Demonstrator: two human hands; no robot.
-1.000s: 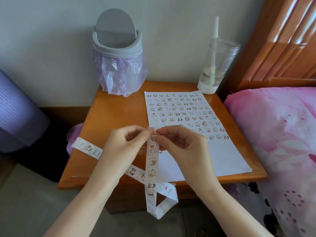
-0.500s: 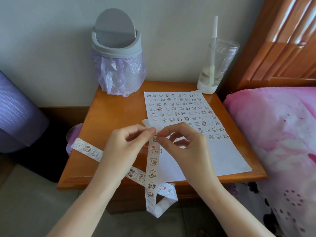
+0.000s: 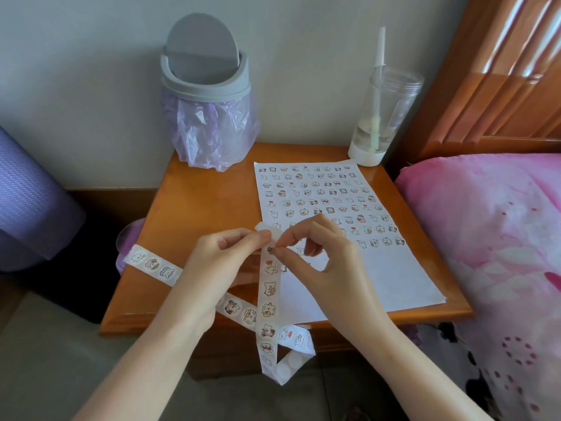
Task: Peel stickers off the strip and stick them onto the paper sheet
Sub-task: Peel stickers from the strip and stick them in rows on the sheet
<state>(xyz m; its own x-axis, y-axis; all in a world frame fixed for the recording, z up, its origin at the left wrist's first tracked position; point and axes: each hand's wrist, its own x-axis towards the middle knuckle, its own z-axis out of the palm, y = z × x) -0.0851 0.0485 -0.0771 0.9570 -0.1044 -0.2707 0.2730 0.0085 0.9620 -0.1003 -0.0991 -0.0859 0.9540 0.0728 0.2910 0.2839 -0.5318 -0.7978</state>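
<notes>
The strip (image 3: 268, 296) was white, printed with small cartoon animals in brown and cream, some with red hearts. The paper sheet (image 3: 379, 278) was white, its far part patterned with rows of the same tiny figures. The bench (image 3: 206, 202) was glossy orange-brown wood, like the headboard (image 3: 501, 71). The bin (image 3: 203, 80) was grey, its bag (image 3: 209, 132) pale lilac. The bed cover (image 3: 485, 223) was pink with paler flower shapes; the mat (image 3: 27, 192) was purple.

Above the orange wooden bench (image 3: 197, 208), the left grip (image 3: 218, 268) pinches the top of the long white cartoon-sticker strip (image 3: 268, 293). The right grip (image 3: 328, 262) pinches a small sticker (image 3: 271, 250) on it, over the white paper sheet (image 3: 379, 275).
</notes>
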